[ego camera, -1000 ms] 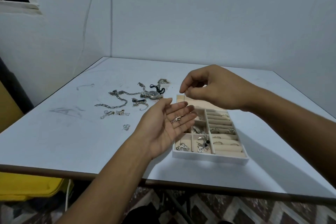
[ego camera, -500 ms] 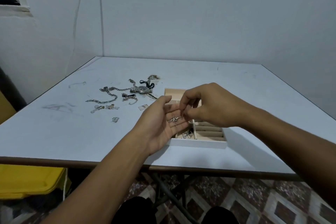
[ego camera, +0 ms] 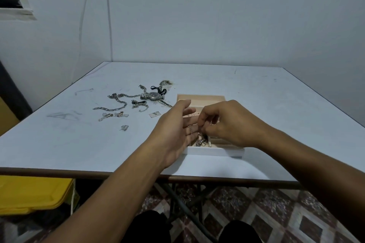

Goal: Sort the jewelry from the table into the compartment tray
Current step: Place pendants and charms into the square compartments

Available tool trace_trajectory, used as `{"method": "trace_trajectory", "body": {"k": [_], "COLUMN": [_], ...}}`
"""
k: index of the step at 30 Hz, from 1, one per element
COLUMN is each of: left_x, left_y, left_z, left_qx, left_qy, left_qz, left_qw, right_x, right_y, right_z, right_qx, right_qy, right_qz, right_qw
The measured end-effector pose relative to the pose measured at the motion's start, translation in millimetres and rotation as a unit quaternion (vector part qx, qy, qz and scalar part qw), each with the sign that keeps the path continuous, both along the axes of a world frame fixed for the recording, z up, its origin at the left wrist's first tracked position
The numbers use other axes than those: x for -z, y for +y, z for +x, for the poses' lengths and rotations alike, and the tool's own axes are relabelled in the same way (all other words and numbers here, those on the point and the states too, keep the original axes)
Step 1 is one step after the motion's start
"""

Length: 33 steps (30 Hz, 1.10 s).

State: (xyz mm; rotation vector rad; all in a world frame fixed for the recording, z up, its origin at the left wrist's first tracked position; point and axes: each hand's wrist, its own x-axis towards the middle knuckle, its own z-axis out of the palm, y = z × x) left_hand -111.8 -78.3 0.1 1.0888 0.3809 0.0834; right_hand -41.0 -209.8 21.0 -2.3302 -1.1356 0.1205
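Note:
The white compartment tray [ego camera: 215, 151] with beige lining sits near the table's front edge, mostly covered by both hands. My left hand [ego camera: 175, 130] lies palm-up over its left side with straight fingers, a small silver piece [ego camera: 190, 130] resting on them. My right hand [ego camera: 227, 123] hovers over the tray, its fingertips pinched together at the left hand's fingers; what they pinch is too small to tell. Silver jewelry [ego camera: 200, 141] lies in a front compartment. On the table to the left lie a wristwatch [ego camera: 153, 95], a long chain [ego camera: 116, 104] and small pieces [ego camera: 112, 115].
The white table [ego camera: 276, 104] stands in a corner of pale walls. A small ring-like piece [ego camera: 124, 127] and a little tag [ego camera: 154, 114] lie loose near the left hand. A yellow bin [ego camera: 33, 193] stands under the table's left side.
My right hand came down from above the tray to the left hand's fingertips and pinches there. The view tilted, so the table sits lower in the frame.

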Motion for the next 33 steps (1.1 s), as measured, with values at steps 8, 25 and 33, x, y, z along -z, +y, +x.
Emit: {"method": "trace_trajectory", "body": {"k": [8, 25, 33], "left_x": [-6, -11, -9], "left_y": [3, 12, 84], "left_z": [-2, -9, -36], "left_qx": [-0.005, -0.061, -0.189], "left_qy": [-0.010, -0.038, -0.040], "left_qz": [0.016, 0.050, 0.076], "left_qw": [1.000, 0.996, 0.978], "right_x": [7, 15, 13], "right_y": [-4, 1, 12], "right_z": [4, -1, -13], "right_qx": [0.038, 0.025, -0.035], "right_qy": [-0.018, -0.122, -0.142], "right_qz": [-0.004, -0.104, -0.088], "right_qw": [0.999, 0.987, 0.985]}}
